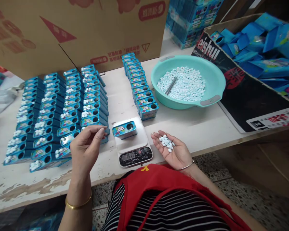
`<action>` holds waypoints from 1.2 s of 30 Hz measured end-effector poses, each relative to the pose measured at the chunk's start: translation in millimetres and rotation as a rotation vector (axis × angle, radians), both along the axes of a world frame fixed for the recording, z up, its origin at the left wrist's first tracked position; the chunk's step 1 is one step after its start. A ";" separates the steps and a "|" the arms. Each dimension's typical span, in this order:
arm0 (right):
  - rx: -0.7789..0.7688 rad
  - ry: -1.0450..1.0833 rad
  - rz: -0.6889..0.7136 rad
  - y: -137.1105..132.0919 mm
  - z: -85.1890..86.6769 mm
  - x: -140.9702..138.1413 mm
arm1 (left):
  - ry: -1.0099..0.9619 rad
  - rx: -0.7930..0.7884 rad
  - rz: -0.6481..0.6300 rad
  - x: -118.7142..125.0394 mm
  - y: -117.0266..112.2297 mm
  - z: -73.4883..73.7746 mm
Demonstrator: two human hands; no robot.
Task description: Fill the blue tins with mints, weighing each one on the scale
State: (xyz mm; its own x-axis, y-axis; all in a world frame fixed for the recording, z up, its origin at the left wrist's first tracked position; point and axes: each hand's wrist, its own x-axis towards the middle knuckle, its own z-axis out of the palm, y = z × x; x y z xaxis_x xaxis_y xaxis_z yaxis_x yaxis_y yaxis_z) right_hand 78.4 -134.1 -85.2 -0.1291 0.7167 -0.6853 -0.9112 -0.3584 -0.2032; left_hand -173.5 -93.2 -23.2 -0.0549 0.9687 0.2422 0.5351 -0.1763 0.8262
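The left hand (88,146) is hovering beside the blue tins (69,114), thumb and fingertips pressing together (whether anything is sitting between them, I cannot tell). The right hand (174,152) is lying palm up, fingers loosely spreading, cradling pale candies (167,143). Between the hands, one open tin (124,129) is resting on the scale (141,138).

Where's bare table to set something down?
Free: the strip behind the scale, between the left tins and middle row; also the patch bordered by the basin, right hand and table edge. Crowded: the left, packed with tins, and the basin's sides, close to middle row and black carton.
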 end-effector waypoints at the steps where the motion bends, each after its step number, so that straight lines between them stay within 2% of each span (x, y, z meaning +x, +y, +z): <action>1: 0.003 -0.001 0.001 -0.1 0.6 -0.5 | 0.000 0.004 -0.006 0.0 0.1 -0.5; 9: -0.030 -0.062 0.073 -2.6 -3.4 -3.9 | 0.044 -0.007 -0.059 0.2 3.6 -5.6; 13: 0.051 -0.038 0.147 -4.1 -5.4 -4.9 | 0.043 -0.025 -0.078 0.0 4.0 -10.5; 18: 0.206 -0.168 0.305 7.2 13.1 -12.4 | 0.020 -0.032 -0.090 -0.5 4.4 -13.1; 23: 0.406 -0.342 0.439 36.1 44.6 -28.1 | 0.045 0.002 -0.103 -1.1 5.1 -12.8; 26: 0.489 -0.524 0.540 54.0 55.8 -39.3 | 0.065 0.018 -0.118 -2.5 4.9 -12.8; 29: 0.497 -0.635 0.625 65.6 59.4 -46.2 | 0.085 0.013 -0.123 -6.0 4.3 -13.6; 32: 0.510 -0.613 0.664 69.1 59.7 -45.8 | 0.127 0.023 -0.139 -8.4 4.6 -14.6; 36: 0.505 -0.538 0.605 64.2 52.7 -36.4 | 0.372 0.080 -0.265 -1.8 8.5 -13.5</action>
State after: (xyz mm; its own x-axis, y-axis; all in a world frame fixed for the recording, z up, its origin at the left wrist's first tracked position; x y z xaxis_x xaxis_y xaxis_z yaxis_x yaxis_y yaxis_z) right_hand 42.0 -69.8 -32.5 -0.3329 0.8590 -0.3890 -0.3392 -0.4940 -0.8005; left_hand -175.3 -84.7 -36.7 0.2970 0.9150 0.2730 0.7206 -0.4024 0.5646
